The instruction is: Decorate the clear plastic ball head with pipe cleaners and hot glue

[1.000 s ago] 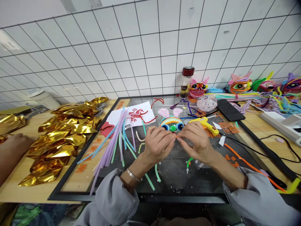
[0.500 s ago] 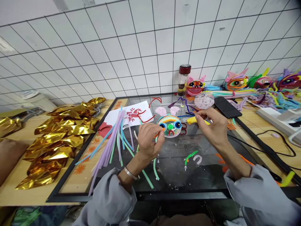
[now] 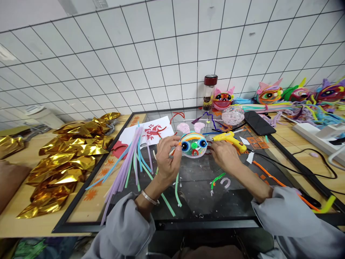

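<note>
My left hand (image 3: 168, 158) pinches a small orange piece (image 3: 180, 144), likely pipe cleaner, beside the left side of a decorated ball (image 3: 194, 153). The ball has blue eyes, a green nose, striped orange and white bands and two pink ears (image 3: 199, 127). At its right side, my right hand (image 3: 225, 154) has its fingers curled down over dark red curled pipe cleaners; what its fingertips grip is hidden. Just behind that hand lies a yellow glue gun (image 3: 229, 138). A green pipe cleaner piece (image 3: 217, 179) and a pale curved piece (image 3: 225, 183) lie in front.
Purple pipe cleaners (image 3: 126, 169) and gold foil (image 3: 67, 154) lie to the left, near another person's arm (image 3: 12, 183). White paper (image 3: 134, 135) lies behind them. At the back stand a bottle (image 3: 209, 93) and a finished head (image 3: 223, 99). A phone (image 3: 260, 123) and power strip (image 3: 320, 140) are right.
My hands have parted from their pinch in front of the ball. The left keeps the orange piece and sits beside the ball; the right swung out right, then down to the red curls.
</note>
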Motion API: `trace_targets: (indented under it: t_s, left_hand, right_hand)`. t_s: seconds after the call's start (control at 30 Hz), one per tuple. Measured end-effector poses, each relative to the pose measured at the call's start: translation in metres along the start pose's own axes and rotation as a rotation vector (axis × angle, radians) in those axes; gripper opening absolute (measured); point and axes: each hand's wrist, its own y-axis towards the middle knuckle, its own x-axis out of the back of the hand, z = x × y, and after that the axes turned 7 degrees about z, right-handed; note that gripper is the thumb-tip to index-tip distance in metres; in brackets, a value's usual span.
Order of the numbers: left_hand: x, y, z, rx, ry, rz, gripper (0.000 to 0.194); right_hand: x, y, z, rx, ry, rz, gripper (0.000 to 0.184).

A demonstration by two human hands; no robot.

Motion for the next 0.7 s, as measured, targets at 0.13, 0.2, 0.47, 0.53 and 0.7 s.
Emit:
trace_targets:
  t_s: [0.13,0.2,0.47,0.53,0.7]
  left_hand:
    - [0.000,0.001,0.000,-0.008,0.018,-0.001,0.009]
    - [0.001,0.001,-0.001,-0.006,0.011,0.008,0.008]
    - [0.000,0.000,0.005,0.054,-0.001,0.015,0.009]
    - [-0.001,-0.001,0.007,0.099,-0.020,0.027,0.009]
    - [-0.003,0.000,0.009,0.128,-0.030,0.041,0.008]
  right_hand:
    - [-0.003,0.000,-0.001,0.008,-0.001,0.016,0.022]
    - [-0.002,0.000,-0.001,0.003,0.020,0.014,0.020]
    - [0.014,0.003,-0.053,-0.379,-0.076,-0.039,0.031]
    - [0.012,0.003,-0.066,-0.419,-0.088,0.025,0.034]
    - [0.003,0.007,-0.073,-0.463,0.002,0.121,0.032]
